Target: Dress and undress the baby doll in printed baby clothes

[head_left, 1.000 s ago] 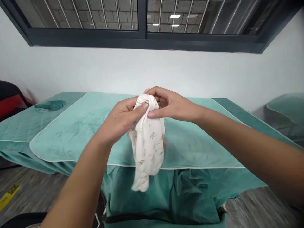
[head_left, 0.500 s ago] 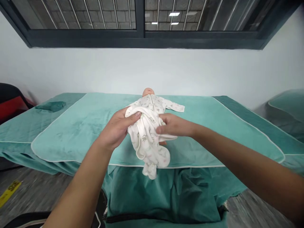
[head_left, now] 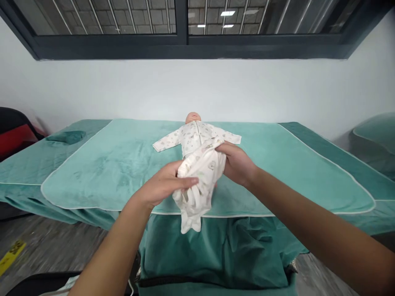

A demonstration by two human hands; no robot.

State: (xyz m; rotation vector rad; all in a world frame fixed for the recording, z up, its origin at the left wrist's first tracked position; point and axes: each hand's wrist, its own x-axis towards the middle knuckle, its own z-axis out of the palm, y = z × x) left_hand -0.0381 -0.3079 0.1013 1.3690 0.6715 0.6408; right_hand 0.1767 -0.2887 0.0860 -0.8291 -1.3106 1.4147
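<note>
A pair of white printed baby pants [head_left: 205,174], bunched up, hangs between my hands above the bed's near edge. My left hand [head_left: 168,181] grips the cloth at its left side, thumb on top and fingers behind. At the upper right, my right hand [head_left: 237,162] pinches the waist part, its fingertips partly hidden by the fabric. Behind the pants lies a baby doll [head_left: 193,117] on its back, dressed in a white printed top [head_left: 193,133] with both sleeves spread. The doll's lower body is mostly hidden by the pants and my hands.
A light green mat [head_left: 101,164] with white piping covers the bed. Dark green cloth [head_left: 216,246] drapes over the front. A window [head_left: 185,49] with bars is set in the white wall. A red and black item [head_left: 18,139] stands at the left.
The pants have been turned and gathered differently. My right hand has moved up to the right with their edge; my left hand has lowered. The top's left-side sleeve now shows fully.
</note>
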